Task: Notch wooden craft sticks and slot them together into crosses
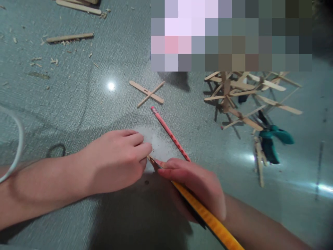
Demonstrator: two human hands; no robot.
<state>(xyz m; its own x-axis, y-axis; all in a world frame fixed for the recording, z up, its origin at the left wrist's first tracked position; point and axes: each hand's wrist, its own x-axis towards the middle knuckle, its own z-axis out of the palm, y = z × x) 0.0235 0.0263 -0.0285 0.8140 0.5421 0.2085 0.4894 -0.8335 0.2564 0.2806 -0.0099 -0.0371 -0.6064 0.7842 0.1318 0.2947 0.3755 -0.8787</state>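
My right hand (195,184) is closed round a long yellow-and-black tool (205,211), whose narrow front end points up and left. My left hand (122,159) is closed, fingertips pinching a small wooden piece (149,158) that meets the tool's tip; most of the piece is hidden by the fingers. Pale dust (157,142) lies on the table just beyond both hands. A red pencil (170,133) rests diagonally above my right hand. Farther up, a thin stick crosses a flat, slotted wooden stick (156,97) in an X.
Joined wooden sticks (244,85) stand at the right, with green-handled pliers (270,149) and loose wood pieces (259,163) nearer. Wooden sticks (78,7) and shavings are scattered at upper left on the grey table (85,111). A white loop (19,139) is at the left edge.
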